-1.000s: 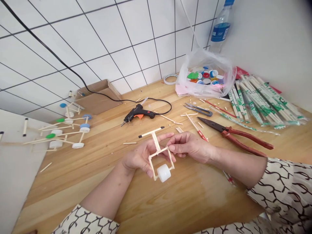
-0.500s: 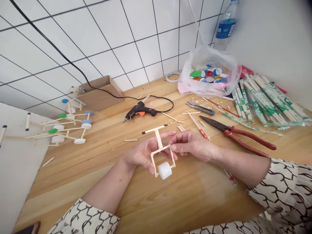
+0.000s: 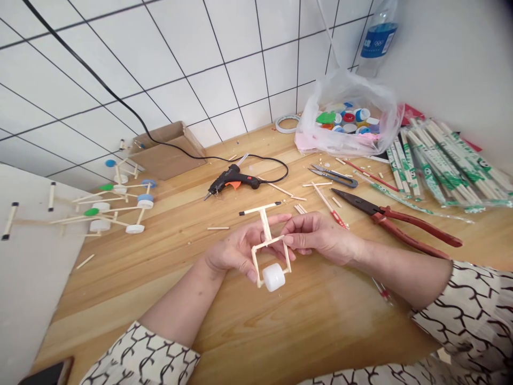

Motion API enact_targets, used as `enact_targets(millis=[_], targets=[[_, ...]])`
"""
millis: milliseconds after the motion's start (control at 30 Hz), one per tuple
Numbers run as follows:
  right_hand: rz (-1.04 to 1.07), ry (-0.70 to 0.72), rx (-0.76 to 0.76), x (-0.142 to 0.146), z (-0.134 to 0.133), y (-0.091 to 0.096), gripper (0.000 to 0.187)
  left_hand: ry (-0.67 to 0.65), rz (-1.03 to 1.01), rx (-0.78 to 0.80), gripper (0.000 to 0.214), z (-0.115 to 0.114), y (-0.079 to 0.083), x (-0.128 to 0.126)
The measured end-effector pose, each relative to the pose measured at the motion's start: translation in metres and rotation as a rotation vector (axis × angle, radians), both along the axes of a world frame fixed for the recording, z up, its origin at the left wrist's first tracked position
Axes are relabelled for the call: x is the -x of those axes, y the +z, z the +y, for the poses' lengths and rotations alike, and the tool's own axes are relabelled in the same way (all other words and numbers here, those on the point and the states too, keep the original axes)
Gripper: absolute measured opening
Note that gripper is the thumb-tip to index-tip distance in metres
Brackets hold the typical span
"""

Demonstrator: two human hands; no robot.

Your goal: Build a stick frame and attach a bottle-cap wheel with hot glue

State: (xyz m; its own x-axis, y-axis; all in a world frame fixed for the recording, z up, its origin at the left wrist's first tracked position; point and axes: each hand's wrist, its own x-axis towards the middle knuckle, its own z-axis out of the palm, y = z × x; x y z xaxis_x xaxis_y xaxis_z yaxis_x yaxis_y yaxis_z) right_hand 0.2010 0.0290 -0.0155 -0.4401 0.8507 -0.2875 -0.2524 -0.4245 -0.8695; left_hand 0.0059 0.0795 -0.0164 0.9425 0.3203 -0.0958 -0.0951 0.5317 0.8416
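Between my hands is a small frame of wooden sticks, with a crossbar tipped in black at its top and a white bottle-cap wheel on its lower axle. My left hand supports it from behind, thumb against the lower left corner. At the upper right corner, my right hand pinches the frame between thumb and fingers. Some of the left fingers are hidden behind the sticks. Beyond the hands lies a black glue gun. Small cut stick pieces lie just past my right hand.
Red-handled pliers and thread snips lie to the right. Farther back are a plastic bag of bottle caps, wrapped chopsticks and a tape roll. Stick models with cap wheels and a cardboard box stand left. A phone lies lower left.
The view has shifted slightly, so the whole scene sits a little farther right. Both hands keep the same hold on the stick frame.
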Motion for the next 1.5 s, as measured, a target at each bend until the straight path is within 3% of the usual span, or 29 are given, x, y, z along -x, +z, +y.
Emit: enact_targets(millis=[400, 600, 800, 967, 1233, 1500], targets=[[0.014, -0.036, 0.059, -0.001, 0.002, 0.001, 0.022, 0.029, 0.025, -0.036, 0.091, 0.000, -0.002, 0.001], [0.005, -0.064, 0.053, -0.005, 0.003, 0.002, 0.021, 0.104, 0.064, -0.104, 0.081, 0.000, -0.001, 0.000], [-0.036, -0.105, 0.054, -0.008, 0.006, 0.006, 0.020, 0.244, 0.245, -0.266, 0.061, 0.001, -0.001, 0.001], [-0.081, -0.127, 0.037, -0.010, 0.008, 0.006, 0.017, 0.293, 0.325, -0.249, 0.038, -0.001, 0.000, -0.001], [-0.099, -0.164, 0.042, -0.010, 0.009, 0.006, 0.017, 0.396, 0.309, -0.192, 0.043, 0.000, -0.004, -0.002], [-0.134, -0.197, 0.050, -0.010, 0.010, 0.006, 0.016, 0.474, 0.350, -0.283, 0.047, 0.000, -0.003, -0.002]])
